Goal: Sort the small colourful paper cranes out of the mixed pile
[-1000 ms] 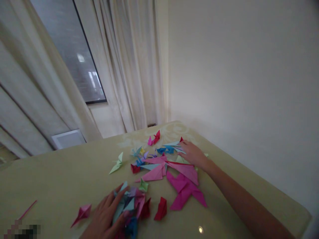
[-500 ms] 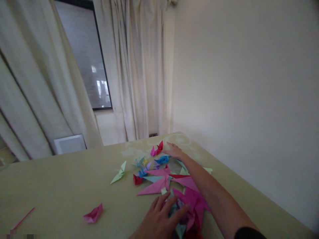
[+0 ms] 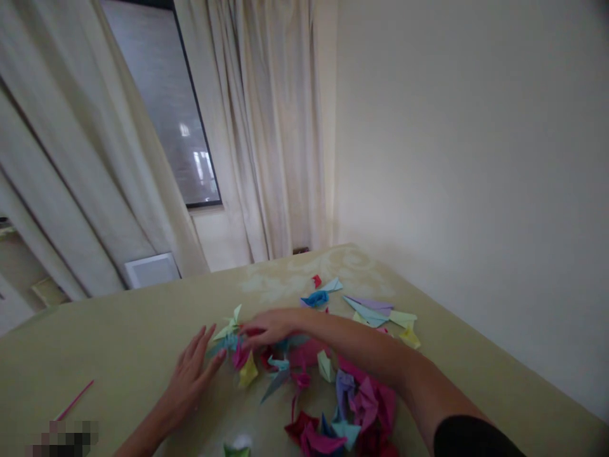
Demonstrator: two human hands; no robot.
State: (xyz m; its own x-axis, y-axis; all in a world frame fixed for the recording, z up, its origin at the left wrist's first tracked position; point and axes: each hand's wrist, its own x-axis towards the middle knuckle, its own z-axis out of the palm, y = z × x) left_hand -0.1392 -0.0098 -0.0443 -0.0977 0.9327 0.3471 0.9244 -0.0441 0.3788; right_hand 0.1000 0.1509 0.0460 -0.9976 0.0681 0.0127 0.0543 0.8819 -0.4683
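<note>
Many folded paper figures in pink, red, blue, green and yellow lie scattered on a pale yellow-green table. My left hand rests flat on the table with fingers spread, its fingertips touching the left edge of the pile. My right hand reaches across to the left over the pile, fingers lying on a light green figure and some pink ones. Neither hand grips anything that I can make out.
More paper pieces lie toward the far right corner near the wall. A thin pink strip lies at the left. Curtains and a window stand behind the table's far edge.
My right hand swept from the far side leftward across the pile. My left hand moved left off the heap. The figures have been pushed about and mixed.
</note>
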